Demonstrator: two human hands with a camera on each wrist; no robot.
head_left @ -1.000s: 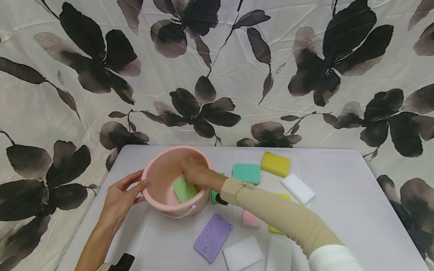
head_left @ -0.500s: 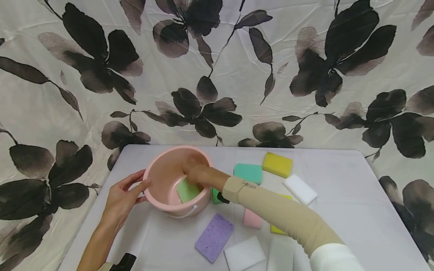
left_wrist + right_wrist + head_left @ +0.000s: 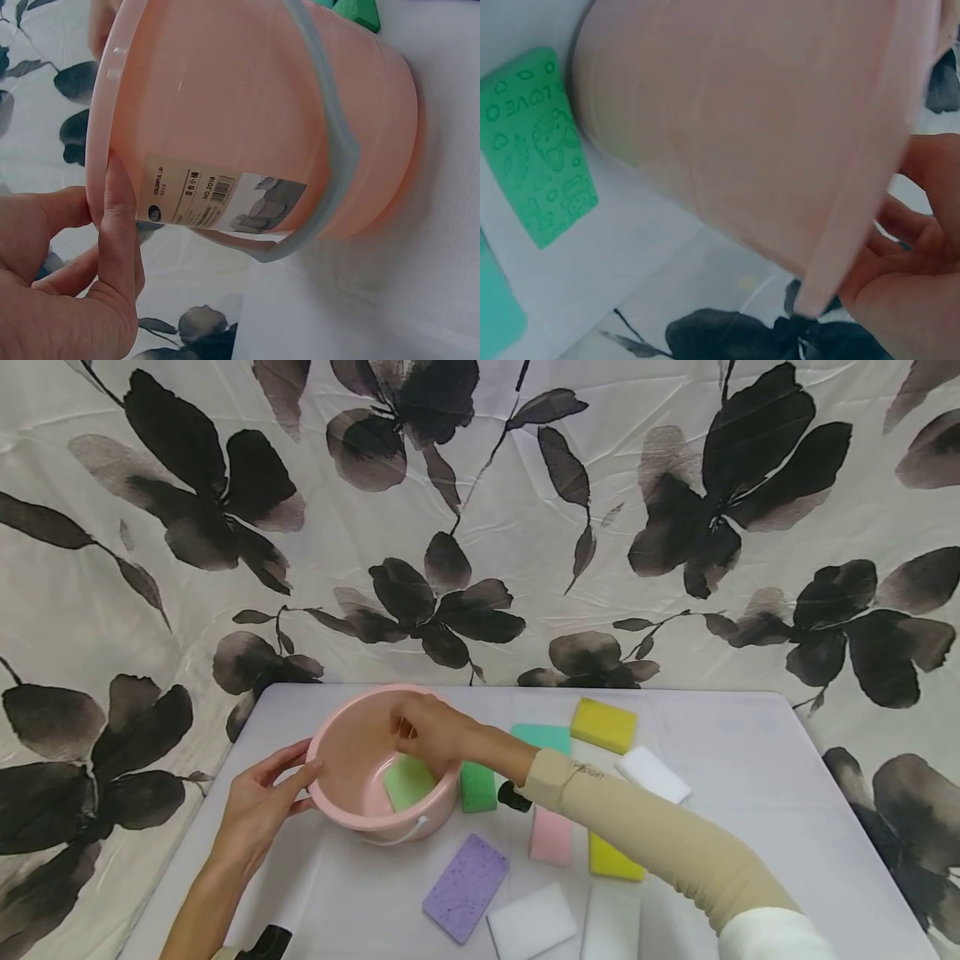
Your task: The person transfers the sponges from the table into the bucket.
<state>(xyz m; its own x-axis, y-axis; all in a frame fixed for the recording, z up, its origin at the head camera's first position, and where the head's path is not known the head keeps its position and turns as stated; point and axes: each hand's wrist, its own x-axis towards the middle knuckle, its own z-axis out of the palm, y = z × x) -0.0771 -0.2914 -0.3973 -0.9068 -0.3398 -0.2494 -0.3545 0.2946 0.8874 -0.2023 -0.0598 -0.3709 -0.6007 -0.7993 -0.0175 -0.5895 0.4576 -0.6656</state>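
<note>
The pink bucket [image 3: 431, 818] stands tilted toward the left on the table, a light green sponge [image 3: 406, 781] lying inside it. At its left rim, my left hand [image 3: 258, 802] pinches the edge between thumb and fingers; the left wrist view shows this hand [image 3: 82, 277] beside the bucket wall [image 3: 225, 90] and its label. My right hand [image 3: 435, 731] is over the bucket's mouth, above and right of the sponge, fingers loosely bent with nothing seen in them. In the right wrist view, the rim [image 3: 855, 217] partly covers that hand [image 3: 915, 255].
Right of the bucket lie a green sponge [image 3: 477, 787], a teal one [image 3: 542, 737], a pink one [image 3: 551, 837] and yellow ones [image 3: 603, 725]. Nearer the front are a purple sponge [image 3: 466, 888] and white pieces [image 3: 533, 922]. A patterned cloth [image 3: 480, 527] hangs behind the table.
My right hand has risen from deep inside the bucket to its mouth, and its bent fingers show. The light green sponge stays at the bottom. My left hand still holds the rim.
</note>
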